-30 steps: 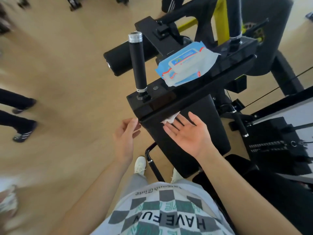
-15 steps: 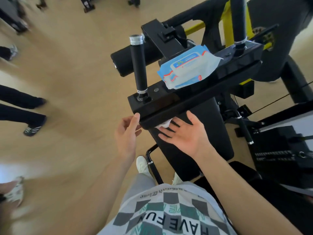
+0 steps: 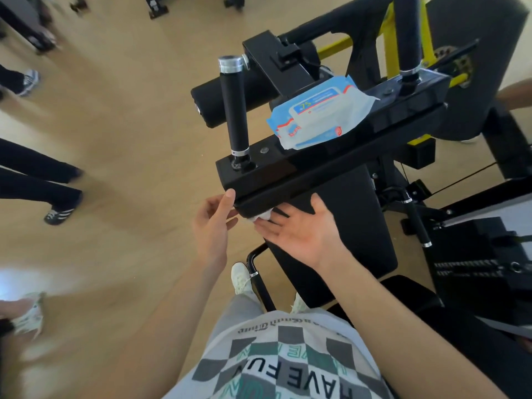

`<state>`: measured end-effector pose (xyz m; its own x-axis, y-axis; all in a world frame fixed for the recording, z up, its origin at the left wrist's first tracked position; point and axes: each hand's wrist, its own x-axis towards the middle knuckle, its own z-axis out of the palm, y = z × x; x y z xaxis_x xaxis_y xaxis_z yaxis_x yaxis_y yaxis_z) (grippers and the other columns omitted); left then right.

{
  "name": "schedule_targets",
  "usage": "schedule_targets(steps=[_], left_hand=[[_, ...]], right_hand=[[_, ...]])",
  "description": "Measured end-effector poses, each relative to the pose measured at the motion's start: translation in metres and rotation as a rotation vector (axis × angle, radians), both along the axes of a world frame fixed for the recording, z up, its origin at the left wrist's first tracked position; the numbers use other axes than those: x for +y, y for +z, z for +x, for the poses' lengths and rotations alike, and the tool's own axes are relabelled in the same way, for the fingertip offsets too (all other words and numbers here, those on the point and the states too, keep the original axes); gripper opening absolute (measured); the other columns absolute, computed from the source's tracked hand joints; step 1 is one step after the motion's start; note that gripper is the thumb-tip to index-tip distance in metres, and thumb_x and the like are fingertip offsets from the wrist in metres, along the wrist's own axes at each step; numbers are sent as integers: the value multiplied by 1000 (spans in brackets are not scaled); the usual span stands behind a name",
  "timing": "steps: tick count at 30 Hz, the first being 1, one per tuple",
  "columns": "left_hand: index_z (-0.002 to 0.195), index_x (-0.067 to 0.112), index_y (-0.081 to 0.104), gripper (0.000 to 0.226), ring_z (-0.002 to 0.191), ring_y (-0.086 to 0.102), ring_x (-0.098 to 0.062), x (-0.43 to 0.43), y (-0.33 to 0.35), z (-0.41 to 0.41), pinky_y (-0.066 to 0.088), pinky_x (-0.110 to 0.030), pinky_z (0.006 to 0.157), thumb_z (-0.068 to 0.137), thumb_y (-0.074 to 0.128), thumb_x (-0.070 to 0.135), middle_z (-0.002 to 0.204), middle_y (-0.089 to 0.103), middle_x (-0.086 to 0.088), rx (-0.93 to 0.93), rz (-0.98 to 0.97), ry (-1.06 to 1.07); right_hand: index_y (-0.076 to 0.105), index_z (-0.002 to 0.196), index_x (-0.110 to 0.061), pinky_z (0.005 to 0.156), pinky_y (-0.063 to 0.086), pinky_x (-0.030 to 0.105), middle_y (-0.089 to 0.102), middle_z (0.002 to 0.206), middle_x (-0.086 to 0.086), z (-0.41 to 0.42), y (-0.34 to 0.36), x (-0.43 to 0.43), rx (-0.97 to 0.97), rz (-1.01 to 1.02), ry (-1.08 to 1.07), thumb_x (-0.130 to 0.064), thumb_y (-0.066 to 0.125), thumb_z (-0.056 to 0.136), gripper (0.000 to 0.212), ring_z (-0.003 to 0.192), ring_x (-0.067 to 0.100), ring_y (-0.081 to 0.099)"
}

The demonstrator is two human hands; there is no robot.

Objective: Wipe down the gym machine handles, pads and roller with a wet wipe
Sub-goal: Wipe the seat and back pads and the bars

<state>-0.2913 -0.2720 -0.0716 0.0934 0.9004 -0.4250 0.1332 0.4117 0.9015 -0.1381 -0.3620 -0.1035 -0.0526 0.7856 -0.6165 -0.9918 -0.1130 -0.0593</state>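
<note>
Wiping pad (image 3: pixel 331 171) front lip. Right grip (image 3: pixel 305 228) released, flat fingers pressing wet wipe (image 3: pixel 260 216) under pad, 6 o'clock of upright handle (image 3: pixel 236 110). Left grip (image 3: pixel 213 226) released, touching pad corner. Next, probably: sweep wipe toward 3 o'clock.

Bright, even light fills the room, with soft, faint shadows. A pale glare patch sits on the wooden floor (image 3: pixel 11 279) at lower left. The glossy black bar (image 3: pixel 316 168) carries dull reflections. Wide-angle bending curves the edges; the bystanders' legs (image 3: pixel 34 180) at left are smeared, the centre sharp
</note>
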Motion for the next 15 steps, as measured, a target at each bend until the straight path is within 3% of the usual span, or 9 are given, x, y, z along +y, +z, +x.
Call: schedule_targets(steps=[4, 8, 12, 15], left_hand=[[93, 17, 64, 24, 92, 72, -16, 2, 0, -2, 56, -34, 85, 94, 71, 40, 95, 76, 2, 3, -2, -29], [89, 16, 63, 24, 84, 68, -15, 0, 1, 0, 54, -34, 81, 93, 74, 37, 87, 72, 3, 43, 56, 18], [79, 24, 58, 23, 66, 52, -8, 4, 14, 2, 45, -28, 68, 88, 80, 27, 71, 57, 7, 222, 490, 41], [91, 24, 64, 16, 82, 59, -15, 15, 27, 10, 46, -27, 78, 88, 79, 19, 85, 61, 9, 324, 899, -193]], right_hand=[[48, 147, -5, 123, 22, 58, 53, 145, 28, 37, 0, -14, -8, -22, -149, -74, 28, 96, 88, 139, 48, 44], [48, 147, -9, 122, 22, 60, 55, 145, 24, 37, 0, -18, -16, 18, -167, -74, 27, 97, 85, 140, 44, 45], [47, 150, -10, 121, 25, 59, 54, 146, 23, 12, -1, -15, -47, 22, -57, -74, 27, 96, 86, 140, 43, 47], [44, 150, -9, 121, 26, 57, 53, 147, 24, 13, -2, -17, -50, -3, -48, -74, 28, 96, 87, 139, 43, 47]])
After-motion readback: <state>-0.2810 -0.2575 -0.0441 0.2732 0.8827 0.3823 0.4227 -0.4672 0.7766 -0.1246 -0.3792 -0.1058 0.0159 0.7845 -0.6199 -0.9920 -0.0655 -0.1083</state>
